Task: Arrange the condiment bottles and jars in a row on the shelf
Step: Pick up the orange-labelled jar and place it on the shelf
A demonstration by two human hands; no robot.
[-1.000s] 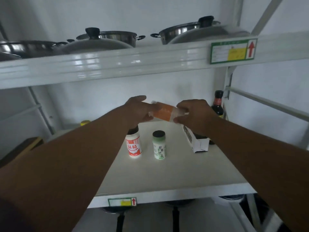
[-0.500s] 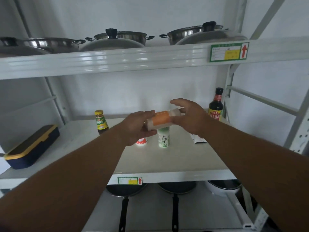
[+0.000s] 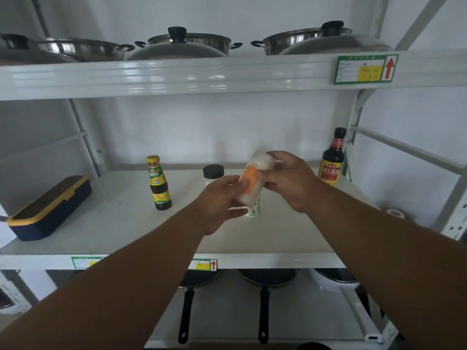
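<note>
**Two hands holding an orange-labelled jar above the middle shelf**

A white metal rack stands against a pale wall. The middle shelf (image 3: 126,223) is a flat, light board. On the board above it sit three lidded steel pots (image 3: 182,45); under it hang dark frying pans (image 3: 265,294). The jar (image 3: 252,180), a pale cylinder with an orange label, is held in the air over the middle of the shelf, clear of its surface. Its long axis runs tilted, the rounded white end up, away from the person and slightly right, the other end down toward the person's left. The left hand (image 3: 219,203) is wrapped around the lower end; the right hand (image 3: 288,180) curls its fingers around the upper end. Just behind and below the jar stands a small bottle with a green label (image 3: 254,210), mostly hidden, and behind the left hand a black-capped jar (image 3: 213,173). Left of the jar stands a dark sauce bottle with a yellow cap (image 3: 158,183), upright; further left lies a navy box with a yellow rim (image 3: 48,210) at the shelf's end. Right of the jar, by the rack's upright, stands a tall soy sauce bottle (image 3: 332,157). The front strip of the shelf, toward its edge, lies bare.
</note>
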